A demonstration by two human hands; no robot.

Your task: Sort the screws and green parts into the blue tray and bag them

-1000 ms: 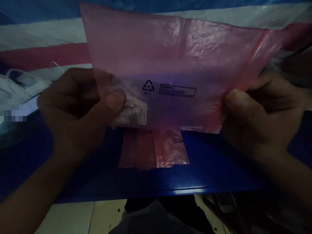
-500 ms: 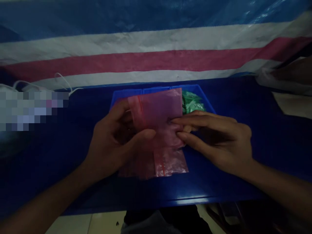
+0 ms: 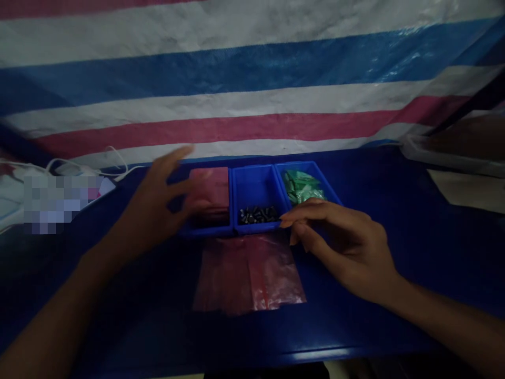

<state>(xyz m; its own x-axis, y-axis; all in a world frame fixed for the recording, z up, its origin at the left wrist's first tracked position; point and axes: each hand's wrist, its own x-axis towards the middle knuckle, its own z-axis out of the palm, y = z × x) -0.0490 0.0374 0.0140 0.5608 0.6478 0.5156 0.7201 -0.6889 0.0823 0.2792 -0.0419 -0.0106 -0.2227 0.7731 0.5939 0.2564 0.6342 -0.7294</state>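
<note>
My left hand (image 3: 165, 192), fingers spread and blurred by motion, reaches over the left blue bin, which holds a stack of pink plastic bags (image 3: 211, 187). Nothing shows in its grasp. My right hand (image 3: 343, 237) hovers at the front right corner of the middle bin (image 3: 258, 179), fingers bent, thumb and index tips slightly apart with nothing visible between them. Small dark screw-like parts (image 3: 258, 215) lie at the front of that bin. Green plastic bags (image 3: 303, 187) fill the right bin. Overlapping pink zip bags (image 3: 248, 273) lie flat in front of the bins.
The blue table (image 3: 379, 326) runs back to a striped plastic sheet (image 3: 244, 95). White cables (image 3: 118, 160) and a blurred-out object are at the left. On the right lie a pale flat sheet (image 3: 465, 189) and a clear plastic-wrapped object (image 3: 445, 145).
The pink bag held up between both hands has left them. My left hand has moved away leftward to the left bin. The view has tilted up, and the bins now show.
</note>
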